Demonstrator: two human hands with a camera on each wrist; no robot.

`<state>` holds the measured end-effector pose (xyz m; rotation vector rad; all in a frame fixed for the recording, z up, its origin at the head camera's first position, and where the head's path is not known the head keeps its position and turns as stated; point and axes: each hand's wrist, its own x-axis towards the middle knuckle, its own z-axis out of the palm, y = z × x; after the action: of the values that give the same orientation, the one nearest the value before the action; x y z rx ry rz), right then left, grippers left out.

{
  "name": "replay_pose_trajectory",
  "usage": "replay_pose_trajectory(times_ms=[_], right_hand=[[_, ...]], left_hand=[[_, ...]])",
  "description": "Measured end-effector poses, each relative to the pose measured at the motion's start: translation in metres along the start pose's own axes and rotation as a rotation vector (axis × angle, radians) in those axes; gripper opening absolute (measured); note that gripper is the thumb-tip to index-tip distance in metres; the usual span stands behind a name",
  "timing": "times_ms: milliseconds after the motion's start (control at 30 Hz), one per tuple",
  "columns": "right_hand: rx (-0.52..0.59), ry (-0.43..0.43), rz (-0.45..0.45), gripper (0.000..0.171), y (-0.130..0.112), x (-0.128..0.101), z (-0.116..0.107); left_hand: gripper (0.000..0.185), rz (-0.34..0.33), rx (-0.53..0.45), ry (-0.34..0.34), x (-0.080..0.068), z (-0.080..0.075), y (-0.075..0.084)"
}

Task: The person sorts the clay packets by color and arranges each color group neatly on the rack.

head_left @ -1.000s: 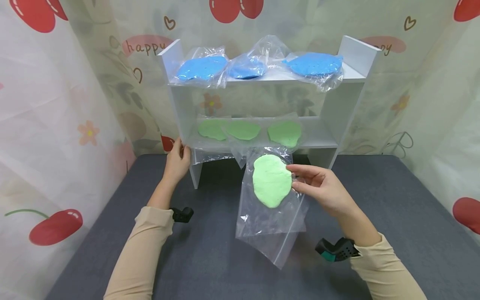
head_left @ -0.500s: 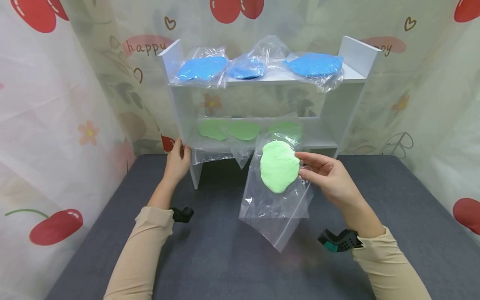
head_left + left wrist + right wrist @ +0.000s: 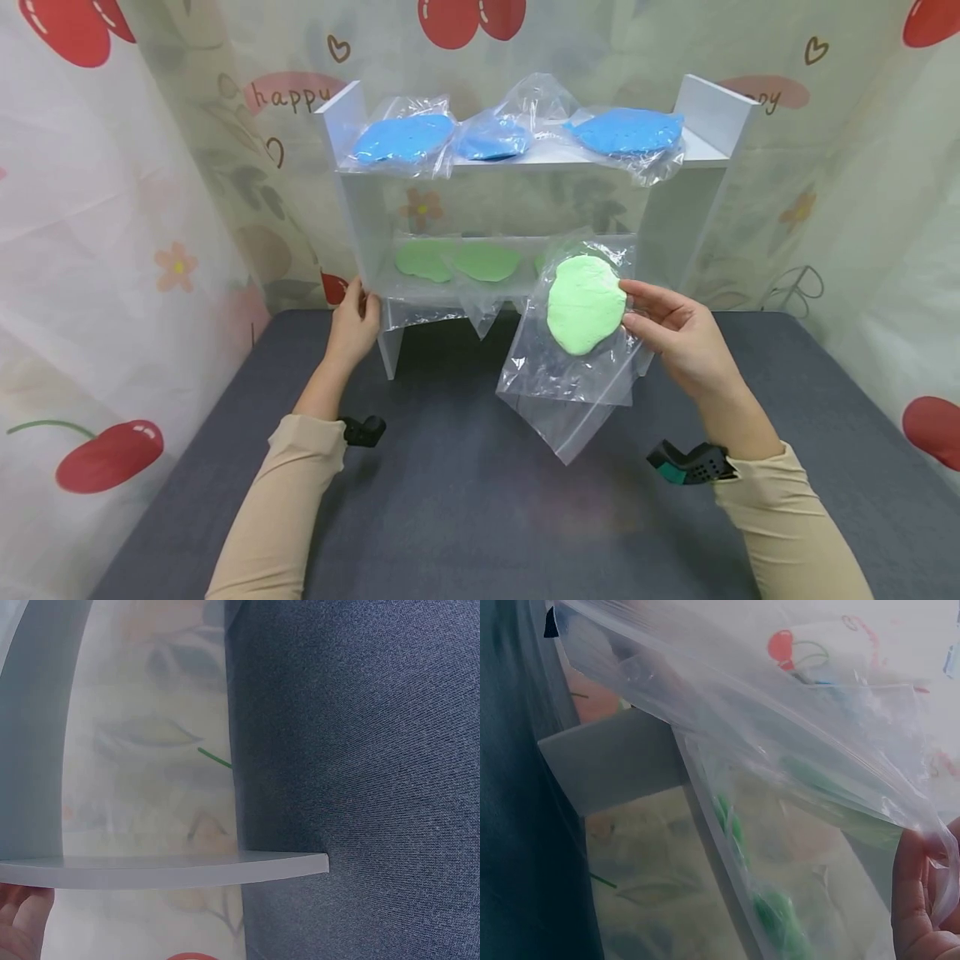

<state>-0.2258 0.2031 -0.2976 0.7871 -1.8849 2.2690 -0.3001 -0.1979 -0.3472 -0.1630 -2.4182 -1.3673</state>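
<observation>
My right hand (image 3: 675, 329) pinches the right edge of a clear plastic bag (image 3: 566, 425) holding a flat, light green lump like modelling clay (image 3: 585, 304). The bag hangs in front of the right part of a white shelf's lower board. In the right wrist view, the bag's film (image 3: 742, 712) stretches from the fingers (image 3: 911, 900). My left hand (image 3: 354, 325) touches the outer side of the shelf's left panel (image 3: 360, 217). The left wrist view shows that hand's fingers (image 3: 34, 915) against the panel (image 3: 187, 871). Bagged green lumps (image 3: 486, 262) lie on the lower board, the rightmost partly hidden.
Bagged blue lumps (image 3: 405, 138) line the upper board, some film hanging over its front edge. The white shelf stands at the back of a dark grey table (image 3: 465, 517). Printed cloth (image 3: 225, 183) hangs behind and at both sides. A thin cable (image 3: 798, 287) lies at the right.
My right hand has moved up and to the right with the bag, which now overlaps the rightmost green lump on the lower board. The left hand stays at the panel.
</observation>
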Motion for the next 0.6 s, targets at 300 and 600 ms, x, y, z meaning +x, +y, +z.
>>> replay_pose_trajectory(times_ms=[300,600], right_hand=[[0.072,0.088,-0.036,0.039,-0.004,0.004,-0.011],[0.137,0.184,-0.032,0.036,-0.009,0.01,-0.019]], left_hand=[[0.046,-0.005,0.009,-0.007,-0.001,-0.001,0.002],[0.045,-0.003,0.006,-0.002,-0.002,-0.001,0.003]])
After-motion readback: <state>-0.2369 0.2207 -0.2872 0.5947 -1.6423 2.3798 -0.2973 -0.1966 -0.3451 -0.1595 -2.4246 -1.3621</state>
